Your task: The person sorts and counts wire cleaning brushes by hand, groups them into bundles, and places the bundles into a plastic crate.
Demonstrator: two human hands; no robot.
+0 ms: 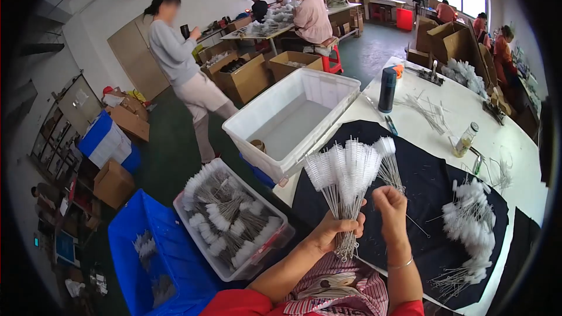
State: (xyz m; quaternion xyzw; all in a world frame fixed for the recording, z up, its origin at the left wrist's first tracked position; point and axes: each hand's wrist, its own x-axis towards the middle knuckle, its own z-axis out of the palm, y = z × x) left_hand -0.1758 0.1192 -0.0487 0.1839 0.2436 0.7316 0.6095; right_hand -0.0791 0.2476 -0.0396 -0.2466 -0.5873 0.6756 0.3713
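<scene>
Many white-bristled brushes (pixel 345 169): gathered in one bundle, bristles up, looped wire ends down, in front of the person.
Left hand (pixel 341 229): fingers wrapped around the bundle's wire stems.
Right hand (pixel 391 205): raised just beside the bundle, fingers curled in; whether they pinch anything, cannot tell.
Dark cloth (pixel 426 178): spread on the white table (pixel 515 164), under a large brush pile (pixel 468 219) at right.
Translucent bin (pixel 285 231): filled with brushes, left of the person, beside a blue crate (pixel 181 251).
Dark flask (pixel 387 92): upright on the table, beyond the cloth.
</scene>
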